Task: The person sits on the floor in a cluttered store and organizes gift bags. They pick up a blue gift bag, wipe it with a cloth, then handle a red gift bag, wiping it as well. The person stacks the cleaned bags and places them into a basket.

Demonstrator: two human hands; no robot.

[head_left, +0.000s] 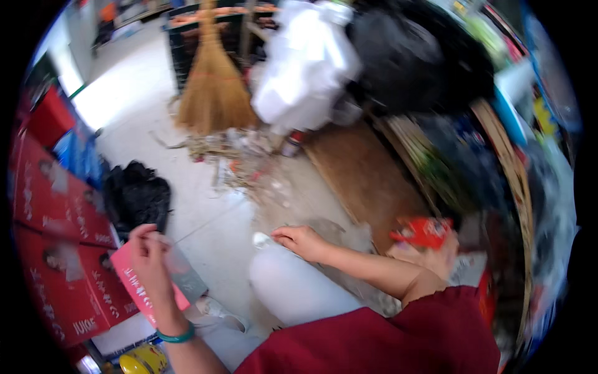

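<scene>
My left hand, with a teal band at the wrist, is raised with its fingers loosely bent and apart. It is in front of a pink and grey carton; whether it touches the carton I cannot tell. My right hand is beyond my white-trousered knee, its fingers curled together. A small white thing shows at its fingertips; it may be a shoe tip, and the blur hides whether the hand grips it. Ahead on the floor lies a heap of dry scraps.
Red cartons are stacked at the left, beside a black plastic bag. A straw broom stands upright by the scraps. White and black bags bulge at the back. A brown board and a red packet lie right.
</scene>
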